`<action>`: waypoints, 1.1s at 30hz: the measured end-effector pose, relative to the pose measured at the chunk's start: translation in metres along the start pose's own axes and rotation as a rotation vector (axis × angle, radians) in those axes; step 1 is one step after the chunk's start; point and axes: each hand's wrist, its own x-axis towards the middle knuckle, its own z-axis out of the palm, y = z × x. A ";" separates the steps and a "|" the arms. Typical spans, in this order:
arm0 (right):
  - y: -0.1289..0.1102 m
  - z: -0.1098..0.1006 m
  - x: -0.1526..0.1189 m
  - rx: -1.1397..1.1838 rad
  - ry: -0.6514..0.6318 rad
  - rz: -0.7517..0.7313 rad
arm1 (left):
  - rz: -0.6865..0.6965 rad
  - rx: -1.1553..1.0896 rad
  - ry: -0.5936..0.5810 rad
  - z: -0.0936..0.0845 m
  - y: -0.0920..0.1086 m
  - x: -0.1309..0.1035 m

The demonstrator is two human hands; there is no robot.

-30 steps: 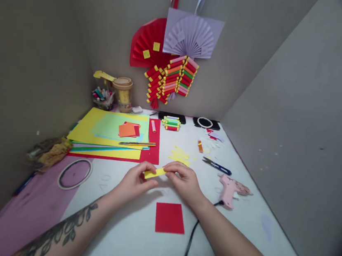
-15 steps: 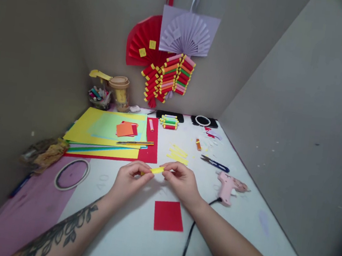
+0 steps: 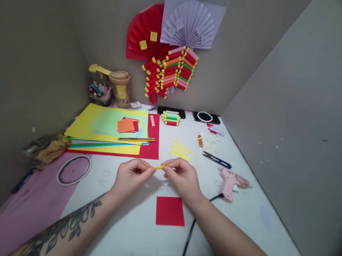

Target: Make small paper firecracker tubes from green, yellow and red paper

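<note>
Between my two hands is a small piece of yellow paper [image 3: 159, 167], seen as a narrow strip. My left hand [image 3: 132, 176] pinches its left end with thumb and fingers, and my right hand [image 3: 182, 179] pinches the right end. Both hands are above the table, fingertips a short gap apart. Below them and nearer to me lies a flat red paper square [image 3: 170, 211]. Just beyond the hands are several loose yellow paper strips [image 3: 180, 150]. Part of the yellow piece is hidden by my fingers.
A pink glue gun [image 3: 229, 185] with a black cord and thread snips [image 3: 217, 160] lie to the right. Stacked coloured paper [image 3: 103, 148] bears a cutter knife [image 3: 136, 139]. A tape ring [image 3: 74, 170] is at left; small paper rolls [image 3: 171, 118] lie at the back.
The yellow paper has turned from showing its flat face to looking narrower and edge-on. Both hands keep hold of its ends. The view has tilted slightly down.
</note>
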 end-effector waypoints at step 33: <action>-0.004 0.004 0.001 0.076 0.179 0.004 | -0.174 -0.204 -0.010 0.009 -0.004 0.005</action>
